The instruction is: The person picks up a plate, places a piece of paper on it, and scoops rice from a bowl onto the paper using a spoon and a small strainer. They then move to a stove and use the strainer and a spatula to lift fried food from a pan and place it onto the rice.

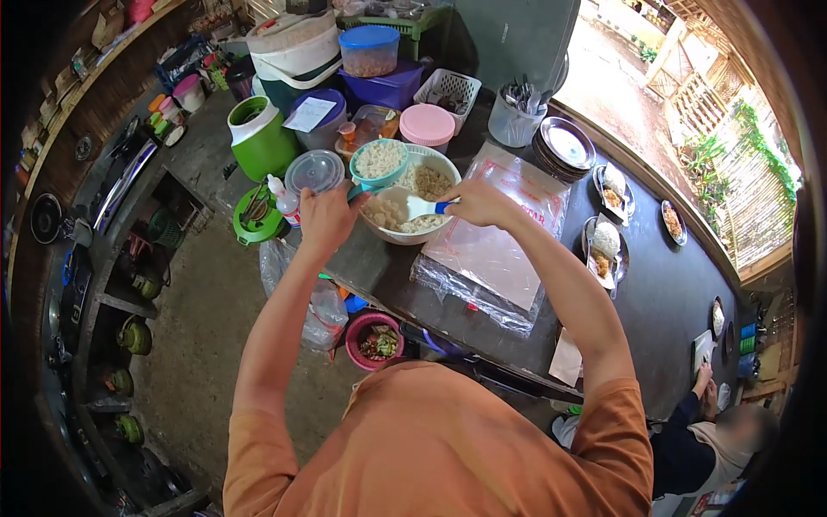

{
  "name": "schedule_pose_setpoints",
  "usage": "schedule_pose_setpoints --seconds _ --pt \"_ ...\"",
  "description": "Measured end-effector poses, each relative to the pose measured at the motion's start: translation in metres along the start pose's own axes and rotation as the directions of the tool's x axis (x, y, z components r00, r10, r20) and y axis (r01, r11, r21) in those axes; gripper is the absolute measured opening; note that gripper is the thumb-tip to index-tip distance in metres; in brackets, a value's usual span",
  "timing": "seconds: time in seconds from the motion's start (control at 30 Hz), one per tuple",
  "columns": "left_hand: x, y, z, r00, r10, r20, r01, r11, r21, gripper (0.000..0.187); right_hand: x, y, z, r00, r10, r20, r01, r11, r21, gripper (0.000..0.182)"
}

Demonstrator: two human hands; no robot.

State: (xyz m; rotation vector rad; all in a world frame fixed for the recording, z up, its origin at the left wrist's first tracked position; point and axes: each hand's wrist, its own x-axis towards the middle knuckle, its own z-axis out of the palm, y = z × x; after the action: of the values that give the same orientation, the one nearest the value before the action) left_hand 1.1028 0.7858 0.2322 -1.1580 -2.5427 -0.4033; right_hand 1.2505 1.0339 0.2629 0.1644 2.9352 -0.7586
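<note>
A small teal bowl (370, 179) heaped with white rice (381, 158) is held over the left rim of a large white basin (412, 238). My left hand (326, 217) is closed at the teal bowl's near left side, on what looks like its handle. My right hand (479, 205) grips the blue handle of a rice paddle (420, 207). The paddle's white blade lies among the rice in the basin, where one patch is browner. To the left of the basin are a round clear lid (314, 171) and a white squeeze bottle (282, 197).
Plastic-wrapped brown paper sheets (504, 228) lie right of the basin. Stacked plates (565, 145), a cutlery tub (515, 121) and plates of rice (606, 239) stand farther right. A pink basin of scraps (374, 341) sits below the table edge. Another person (689, 448) works at the lower right.
</note>
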Motion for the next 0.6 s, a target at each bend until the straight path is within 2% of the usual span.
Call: schedule_pose_setpoints --seconds 0.07,0.17,0.2,0.3,0.33,0.4,0.43,0.5,0.53,0.6 --pt "0.001 -0.005 -0.001 0.994 0.016 -0.112 -0.023 0.998 -0.062 0.039 -0.006 0.008 -0.006 1.000 0.016 -0.022 -0.016 1.000 0.002 0.033" --pt "0.002 -0.012 -0.011 0.994 0.033 -0.103 -0.031 0.999 0.016 0.038 -0.032 -0.014 -0.040 0.957 0.289 -0.007 -0.287 0.952 0.102 0.032" --pt "0.002 -0.015 -0.013 0.994 0.036 -0.105 -0.034 0.999 0.016 0.038 -0.035 -0.010 -0.043 0.957 0.291 -0.010 -0.288 0.952 0.103 0.032" --pt "0.003 -0.018 -0.022 0.992 0.063 -0.112 -0.060 0.998 0.029 0.033 -0.041 -0.001 -0.050 0.949 0.190 -0.250 -0.143 0.970 0.196 0.033" --pt "0.002 -0.016 -0.026 0.997 0.043 -0.058 -0.042 0.999 0.029 0.032 -0.044 -0.004 -0.051 0.949 0.191 -0.252 -0.143 0.970 0.197 0.033" --pt "0.001 -0.011 -0.029 1.000 0.024 -0.006 -0.023 0.999 0.031 0.031 -0.051 -0.020 -0.054 0.858 0.082 -0.508 -0.053 0.996 0.070 0.031" --pt "0.001 -0.007 -0.029 0.999 0.040 -0.006 -0.040 0.999 0.007 0.031 -0.052 -0.028 -0.050 0.857 0.082 -0.509 -0.053 0.996 0.072 0.031" --pt "0.002 -0.003 -0.027 0.998 0.060 -0.006 -0.060 0.998 -0.017 0.031 -0.051 -0.041 -0.043 0.794 -0.021 -0.607 -0.022 0.998 -0.063 0.031" --pt "0.004 -0.001 -0.024 0.998 0.067 0.021 -0.066 0.997 -0.031 0.031 -0.052 -0.048 -0.040 0.793 -0.019 -0.609 -0.024 0.998 -0.062 0.031" --pt "0.004 0.003 -0.022 0.996 0.074 0.050 -0.072 0.996 -0.043 0.032 -0.053 -0.057 -0.037 0.819 -0.029 -0.573 -0.100 0.976 -0.193 0.031"
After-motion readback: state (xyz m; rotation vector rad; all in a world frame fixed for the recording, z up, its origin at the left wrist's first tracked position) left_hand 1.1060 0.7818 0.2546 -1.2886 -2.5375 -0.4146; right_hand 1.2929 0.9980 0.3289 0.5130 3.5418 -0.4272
